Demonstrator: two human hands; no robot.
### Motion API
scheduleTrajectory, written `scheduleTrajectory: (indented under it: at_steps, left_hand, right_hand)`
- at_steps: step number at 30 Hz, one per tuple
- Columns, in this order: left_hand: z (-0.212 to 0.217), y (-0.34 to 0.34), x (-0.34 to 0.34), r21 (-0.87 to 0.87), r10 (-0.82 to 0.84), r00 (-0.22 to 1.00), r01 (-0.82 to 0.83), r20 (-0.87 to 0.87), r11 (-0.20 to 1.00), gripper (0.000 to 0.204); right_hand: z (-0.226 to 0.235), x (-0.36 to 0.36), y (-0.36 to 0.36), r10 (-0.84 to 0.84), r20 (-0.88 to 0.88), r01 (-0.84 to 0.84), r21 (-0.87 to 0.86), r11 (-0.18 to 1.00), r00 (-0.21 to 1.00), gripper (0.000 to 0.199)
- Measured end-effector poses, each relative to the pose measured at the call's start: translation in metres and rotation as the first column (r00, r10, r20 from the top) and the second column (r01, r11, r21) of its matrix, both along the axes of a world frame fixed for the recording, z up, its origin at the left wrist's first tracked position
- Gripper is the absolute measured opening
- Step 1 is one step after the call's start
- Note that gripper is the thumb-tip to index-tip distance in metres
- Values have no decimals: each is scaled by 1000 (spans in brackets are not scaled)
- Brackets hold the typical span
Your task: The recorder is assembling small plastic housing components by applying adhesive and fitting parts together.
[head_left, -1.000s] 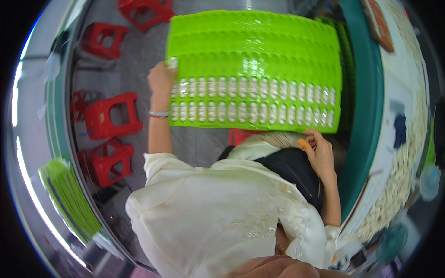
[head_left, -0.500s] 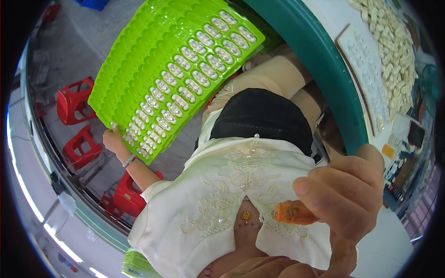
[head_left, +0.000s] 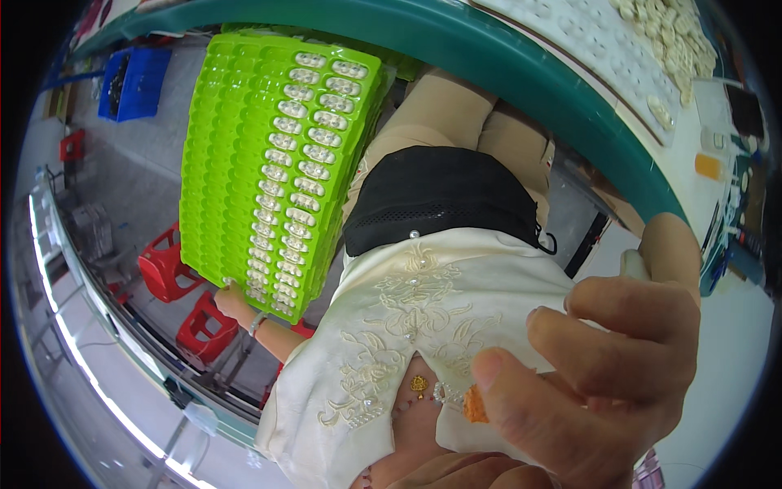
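Note:
My left hand (head_left: 234, 303), at the end of a bent arm, is closed on the near left corner of a bright green tray (head_left: 213, 163). A small white spot shows by its fingertips, too small to make out. Two rows of white oblong parts (head_left: 282, 142) sit in the tray's pockets along its right side. My right hand (head_left: 607, 367) is raised large in front of my chest, its fingers curled. An orange-brown piece, rough like food (head_left: 475, 404), pokes out below its fingertip, mostly hidden by the hand.
A green-edged table (head_left: 456, 37) curves across the far side and right. On it lie a white board with small dimples (head_left: 582, 45) and a heap of cream-coloured parts (head_left: 676, 45). Red stools (head_left: 208, 326) stand at the left, with a blue bin (head_left: 134, 85) beyond.
The view has turned, so the tray stands more upright in it and the table spans the top. My right hand has shifted and covers more of the orange-brown piece. My left hand stays at the tray's corner.

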State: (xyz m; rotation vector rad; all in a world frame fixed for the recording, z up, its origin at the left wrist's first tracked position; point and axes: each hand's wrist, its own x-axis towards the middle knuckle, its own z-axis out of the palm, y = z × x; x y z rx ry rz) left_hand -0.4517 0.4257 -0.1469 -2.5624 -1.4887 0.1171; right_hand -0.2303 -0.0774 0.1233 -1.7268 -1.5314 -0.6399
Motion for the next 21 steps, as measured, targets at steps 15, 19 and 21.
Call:
scheduleTrajectory:
  at_steps: [15,19,21]
  left_hand:
    - [97,-45,37,136,-102,957,66,272,988,40]
    - [66,-13,-21,-124,286,799,-261,529,957,45]
    - [44,-14,-64,-213,341,742,-266,577,940,36]
  right_hand:
    - [-19,-55,-48,-425,-369,324,-306,895,827,29]
    - [-64,-22,-50,-186,-441,209,3,978,878,41]
    - [-77,-8,-44,-308,-519,233,-206,950,797,39]
